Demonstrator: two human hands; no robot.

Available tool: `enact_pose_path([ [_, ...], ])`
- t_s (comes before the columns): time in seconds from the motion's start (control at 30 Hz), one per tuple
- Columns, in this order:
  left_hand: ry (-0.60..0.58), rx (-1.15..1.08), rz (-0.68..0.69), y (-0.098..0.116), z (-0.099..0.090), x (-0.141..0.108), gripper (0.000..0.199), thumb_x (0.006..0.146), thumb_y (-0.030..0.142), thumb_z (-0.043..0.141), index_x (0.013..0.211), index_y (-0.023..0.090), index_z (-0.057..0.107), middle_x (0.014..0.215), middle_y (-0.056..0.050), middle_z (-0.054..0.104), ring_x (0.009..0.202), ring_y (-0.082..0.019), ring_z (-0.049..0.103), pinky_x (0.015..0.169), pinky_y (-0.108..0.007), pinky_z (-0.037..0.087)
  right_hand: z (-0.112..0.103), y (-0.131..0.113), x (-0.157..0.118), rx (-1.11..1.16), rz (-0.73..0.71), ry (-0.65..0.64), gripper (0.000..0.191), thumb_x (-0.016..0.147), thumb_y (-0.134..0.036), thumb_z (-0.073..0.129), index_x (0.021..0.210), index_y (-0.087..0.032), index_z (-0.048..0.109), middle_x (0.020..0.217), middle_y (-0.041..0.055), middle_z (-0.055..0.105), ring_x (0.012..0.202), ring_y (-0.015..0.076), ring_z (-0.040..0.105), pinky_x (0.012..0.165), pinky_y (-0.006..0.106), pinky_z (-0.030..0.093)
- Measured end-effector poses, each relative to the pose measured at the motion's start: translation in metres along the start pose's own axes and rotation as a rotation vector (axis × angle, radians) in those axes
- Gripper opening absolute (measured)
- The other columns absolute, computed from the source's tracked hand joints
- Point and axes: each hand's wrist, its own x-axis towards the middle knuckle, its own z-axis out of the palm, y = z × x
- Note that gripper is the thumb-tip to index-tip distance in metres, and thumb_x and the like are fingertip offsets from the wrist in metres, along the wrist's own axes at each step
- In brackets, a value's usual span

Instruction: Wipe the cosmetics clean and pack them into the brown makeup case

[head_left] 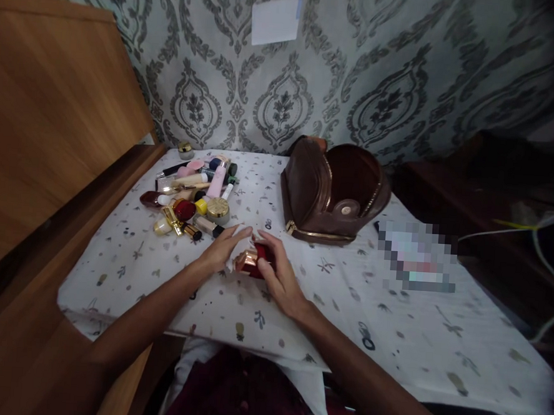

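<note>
A red bottle with a shiny rose-gold end (247, 262), which looks like a perfume bottle, lies sideways just above the table's front part. My right hand (282, 277) is closed around its red end, thumb on the near side. Beside the gold end, my left hand (220, 251) has its fingers bent around a thin white tissue (230, 264), partly hidden by the hand. Close by on the left is a pile of cosmetics, with a gold-lidded jar (218, 209), a clear bottle with a black cap (205, 225) and a pink tube (217, 180).
A brown leather bag (306, 184) stands unzipped behind my right hand. A blurred-out flat object (415, 256) lies on the right side of the patterned tablecloth (336, 311). Wooden furniture (58, 106) borders the left; white cables (542, 280) hang at the right.
</note>
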Motion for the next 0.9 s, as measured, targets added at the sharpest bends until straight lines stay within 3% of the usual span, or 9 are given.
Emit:
enact_pose_path([
  [0.1, -0.014, -0.039, -0.01, 0.007, 0.006, -0.003, 0.061, 0.09, 0.07, 0.043, 0.094, 0.013, 0.064, 0.078, -0.005, 0.067, 0.072, -0.02, 0.067, 0.066, -0.031, 0.054, 0.003, 0.0, 0.006, 0.261, 0.183, 0.123, 0.049, 0.091, -0.05, 0.058, 0.133, -0.027, 0.052, 0.124, 0.0062, 0.061, 0.113, 0.021, 0.058, 0.104, 0.038, 0.043],
  [0.2, 0.01, 0.12, 0.146, 0.014, 0.005, -0.007, 0.062, 0.092, 0.07, 0.037, 0.098, 0.014, 0.064, 0.096, -0.009, 0.07, 0.095, -0.023, 0.065, 0.088, -0.035, 0.052, 0.006, 0.002, 0.013, 0.602, 0.32, 0.187, 0.047, 0.081, -0.051, 0.07, 0.122, -0.029, 0.059, 0.119, 0.0024, 0.065, 0.103, 0.0185, 0.062, 0.09, 0.033, 0.051],
  [0.27, -0.018, 0.243, 0.249, 0.015, 0.003, -0.009, 0.062, 0.094, 0.068, 0.034, 0.112, 0.014, 0.06, 0.112, -0.013, 0.067, 0.107, -0.025, 0.062, 0.098, -0.038, 0.047, 0.007, 0.003, 0.016, 0.751, 0.403, 0.211, 0.044, 0.077, -0.05, 0.075, 0.113, -0.027, 0.064, 0.112, 0.0016, 0.068, 0.092, 0.0168, 0.063, 0.078, 0.029, 0.054],
  [0.4, -0.066, 0.442, 0.325, 0.009, 0.003, -0.014, 0.076, 0.089, 0.062, 0.053, 0.145, 0.015, 0.034, 0.14, -0.019, 0.051, 0.127, -0.032, 0.052, 0.108, -0.047, 0.039, 0.006, 0.005, 0.019, 0.808, 0.526, 0.275, 0.034, 0.075, -0.048, 0.078, 0.096, -0.022, 0.072, 0.092, 0.0012, 0.072, 0.083, 0.0142, 0.064, 0.07, 0.023, 0.053],
  [0.53, -0.077, 0.613, 0.398, 0.005, 0.005, -0.015, 0.105, 0.076, 0.059, 0.071, 0.154, 0.016, 0.017, 0.148, -0.022, 0.04, 0.135, -0.038, 0.044, 0.109, -0.053, 0.038, 0.004, 0.006, 0.021, 0.91, 0.642, 0.243, 0.033, 0.076, -0.049, 0.076, 0.096, -0.024, 0.072, 0.091, -0.0008, 0.074, 0.082, 0.0148, 0.066, 0.07, 0.025, 0.054],
  [0.67, -0.086, 0.662, 0.479, 0.008, 0.003, -0.014, 0.086, 0.089, 0.053, 0.06, 0.155, 0.018, 0.018, 0.148, -0.02, 0.043, 0.137, -0.033, 0.044, 0.111, -0.05, 0.039, 0.006, 0.005, 0.022, 1.004, 0.655, 0.176, 0.033, 0.078, -0.047, 0.076, 0.102, -0.026, 0.07, 0.094, -0.0035, 0.073, 0.074, 0.0123, 0.064, 0.069, 0.026, 0.055],
  [0.8, -0.086, 0.64, 0.547, 0.009, -0.002, -0.012, 0.064, 0.096, 0.045, 0.051, 0.153, 0.024, 0.031, 0.15, -0.015, 0.046, 0.139, -0.029, 0.044, 0.113, -0.048, 0.038, 0.007, 0.004, 0.022, 1.038, 0.649, 0.174, 0.03, 0.076, -0.043, 0.078, 0.103, -0.032, 0.069, 0.094, -0.0074, 0.072, 0.076, 0.0108, 0.063, 0.069, 0.025, 0.056],
  [0.9, -0.072, 0.609, 0.64, 0.006, -0.006, -0.011, 0.053, 0.098, 0.038, 0.048, 0.148, 0.024, 0.041, 0.149, -0.012, 0.049, 0.139, -0.026, 0.045, 0.114, -0.045, 0.038, 0.007, 0.006, 0.021, 1.013, 0.644, 0.122, 0.029, 0.08, -0.047, 0.074, 0.102, -0.03, 0.07, 0.093, -0.0039, 0.073, 0.077, 0.0118, 0.065, 0.066, 0.023, 0.054],
])
